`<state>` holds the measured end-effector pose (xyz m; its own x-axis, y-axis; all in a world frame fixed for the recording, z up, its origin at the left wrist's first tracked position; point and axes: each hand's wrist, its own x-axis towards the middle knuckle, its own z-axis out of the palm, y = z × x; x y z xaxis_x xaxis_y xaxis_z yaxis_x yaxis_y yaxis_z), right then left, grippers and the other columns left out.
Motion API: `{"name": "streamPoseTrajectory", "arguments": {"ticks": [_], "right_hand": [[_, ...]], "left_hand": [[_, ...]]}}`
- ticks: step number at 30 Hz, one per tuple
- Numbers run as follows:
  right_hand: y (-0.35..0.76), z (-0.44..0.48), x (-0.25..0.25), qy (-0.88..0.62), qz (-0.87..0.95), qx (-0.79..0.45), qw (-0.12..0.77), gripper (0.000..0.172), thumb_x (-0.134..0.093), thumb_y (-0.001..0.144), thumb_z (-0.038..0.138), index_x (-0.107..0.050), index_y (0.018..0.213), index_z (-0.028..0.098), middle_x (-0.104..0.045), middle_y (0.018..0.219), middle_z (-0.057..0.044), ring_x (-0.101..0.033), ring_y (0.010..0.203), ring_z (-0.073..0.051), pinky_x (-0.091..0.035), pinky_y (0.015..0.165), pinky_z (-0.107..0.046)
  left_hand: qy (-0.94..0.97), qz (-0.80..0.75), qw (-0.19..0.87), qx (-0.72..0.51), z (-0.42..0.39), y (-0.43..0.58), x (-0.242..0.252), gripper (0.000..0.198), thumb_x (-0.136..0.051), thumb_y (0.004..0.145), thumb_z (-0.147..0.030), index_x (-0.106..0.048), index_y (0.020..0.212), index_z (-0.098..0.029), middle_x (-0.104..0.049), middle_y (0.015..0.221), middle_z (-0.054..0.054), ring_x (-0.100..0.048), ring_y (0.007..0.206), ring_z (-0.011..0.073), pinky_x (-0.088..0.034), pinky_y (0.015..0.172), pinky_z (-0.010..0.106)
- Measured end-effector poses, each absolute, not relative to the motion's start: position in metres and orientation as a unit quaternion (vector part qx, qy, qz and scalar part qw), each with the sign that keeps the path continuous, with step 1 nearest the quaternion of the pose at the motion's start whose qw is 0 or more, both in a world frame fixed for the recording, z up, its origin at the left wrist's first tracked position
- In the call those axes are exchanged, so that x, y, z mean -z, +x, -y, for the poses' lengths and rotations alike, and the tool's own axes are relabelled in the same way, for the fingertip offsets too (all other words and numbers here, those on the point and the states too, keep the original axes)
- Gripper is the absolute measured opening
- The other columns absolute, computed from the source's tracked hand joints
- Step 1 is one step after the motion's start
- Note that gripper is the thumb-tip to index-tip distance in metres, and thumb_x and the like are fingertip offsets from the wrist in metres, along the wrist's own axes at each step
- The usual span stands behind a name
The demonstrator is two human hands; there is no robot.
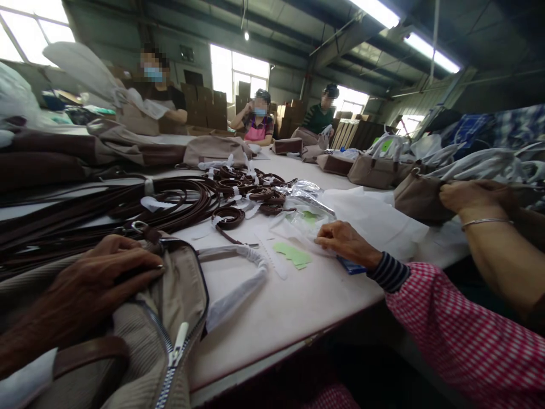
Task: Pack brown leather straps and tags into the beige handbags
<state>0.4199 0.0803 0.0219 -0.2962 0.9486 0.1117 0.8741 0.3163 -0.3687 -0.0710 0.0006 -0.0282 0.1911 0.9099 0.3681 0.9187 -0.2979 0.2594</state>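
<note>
My left hand point(102, 278) is closed on the top edge of a beige ribbed handbag point(140, 335), close to a metal ring. The handbag's zipper point(172, 358) is open, with its pull wrapped in white. One wrapped handle point(242, 284) lies over the table. My right hand point(347, 241), in a red checked sleeve with a striped cuff, pinches the edge of a clear plastic bag point(293, 227). Pale green slips point(293, 254) lie just left of that hand, and a blue item point(351, 266) is partly hidden below it.
Brown straps point(179, 196) and coiled straps point(230, 217) cover the table's left and middle. White sheets point(370, 218) lie beyond my right hand. At right, a co-worker's braceleted arm point(481, 221) reaches toward more handbags point(417, 196). Several people are across the table.
</note>
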Motion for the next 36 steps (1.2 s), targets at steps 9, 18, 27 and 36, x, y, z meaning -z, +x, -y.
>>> {"name": "streamPoseTrajectory", "arguments": {"ticks": [9, 18, 27, 36], "right_hand": [[0.442, -0.062, -0.034, -0.575, 0.751, -0.298, 0.129, 0.029, -0.066, 0.086, 0.044, -0.073, 0.09, 0.016, -0.065, 0.066, -0.002, -0.049, 0.055, -0.013, -0.033, 0.051, -0.027], [0.363, -0.073, -0.043, -0.435, 0.859, -0.216, 0.162, 0.025, -0.065, 0.094, 0.037, -0.071, 0.079, 0.018, -0.062, 0.069, -0.001, -0.053, 0.065, -0.014, -0.039, 0.062, -0.027], [0.311, -0.125, -0.034, -0.303, 0.949, -0.01, 0.085, 0.021, -0.048, 0.095, 0.013, -0.063, 0.08, 0.017, -0.064, 0.08, -0.005, -0.053, 0.068, -0.013, -0.034, 0.067, -0.028], [0.31, -0.144, -0.038, -0.258, 0.964, 0.009, 0.06, 0.025, -0.042, 0.099, 0.015, -0.06, 0.081, 0.018, -0.059, 0.082, -0.005, -0.049, 0.068, -0.013, -0.034, 0.068, -0.028]], "left_hand": [[-0.772, 0.584, -0.07, 0.239, 0.01, -0.052, 0.009, 0.031, -0.055, 0.092, -0.045, -0.079, 0.093, -0.025, -0.063, 0.105, 0.007, -0.056, 0.105, 0.0259, -0.046, 0.095, 0.041], [-0.824, 0.51, -0.124, 0.212, 0.012, -0.068, 0.011, 0.024, -0.061, 0.097, -0.042, -0.077, 0.092, -0.025, -0.057, 0.1, 0.003, -0.053, 0.095, 0.02, -0.045, 0.088, 0.03], [-0.825, 0.493, -0.119, 0.251, 0.014, -0.069, 0.018, 0.023, -0.062, 0.099, -0.044, -0.077, 0.094, -0.026, -0.057, 0.099, 0.002, -0.051, 0.097, 0.0193, -0.045, 0.087, 0.028], [-0.816, 0.512, -0.118, 0.241, 0.017, -0.063, 0.01, 0.023, -0.062, 0.097, -0.041, -0.078, 0.092, -0.026, -0.061, 0.097, 0.002, -0.05, 0.097, 0.0208, -0.044, 0.087, 0.028]]}}
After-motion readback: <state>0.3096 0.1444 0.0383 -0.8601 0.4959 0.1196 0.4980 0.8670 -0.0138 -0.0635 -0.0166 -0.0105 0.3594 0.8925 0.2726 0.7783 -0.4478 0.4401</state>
